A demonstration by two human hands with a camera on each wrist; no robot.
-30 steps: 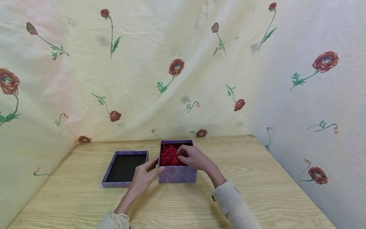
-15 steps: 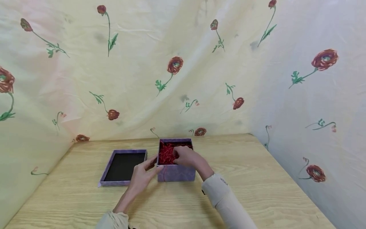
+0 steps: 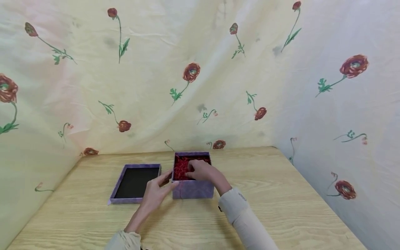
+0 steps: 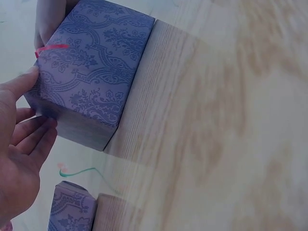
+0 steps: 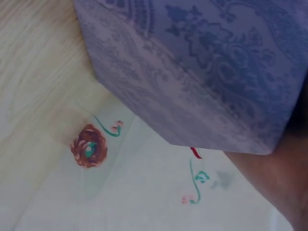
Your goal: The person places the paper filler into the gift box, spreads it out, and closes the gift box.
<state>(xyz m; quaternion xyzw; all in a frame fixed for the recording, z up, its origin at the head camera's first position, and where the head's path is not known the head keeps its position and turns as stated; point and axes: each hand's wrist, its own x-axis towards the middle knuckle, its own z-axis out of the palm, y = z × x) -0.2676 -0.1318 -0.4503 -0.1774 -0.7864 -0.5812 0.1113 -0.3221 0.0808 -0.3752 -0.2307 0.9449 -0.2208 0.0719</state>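
Observation:
A purple patterned box (image 3: 193,190) stands uncovered on the table, with red shredded paper (image 3: 180,167) inside. My left hand (image 3: 153,194) holds its near left corner: the thumb (image 4: 26,81) is on the front by the rim, the other fingers against the left side. My right hand (image 3: 203,171) reaches over the front rim into the box, fingers bent down into the shreds. Its fingertips are hidden, and I cannot tell if they pinch any paper. A red strand (image 4: 54,47) hangs over the front rim. The right wrist view is mostly filled by the box's outer walls (image 5: 192,86).
Left of the box, a matching lid (image 3: 128,200) lies upturned on the table, its black inside showing, close behind the left hand. The wooden table (image 3: 281,194) extends to the right and front. A flowered cloth (image 3: 150,76) hangs along the back and both sides.
My right hand has moved left inside the box, over the shredded paper. The left hand keeps its place at the corner, and box and lid stay put.

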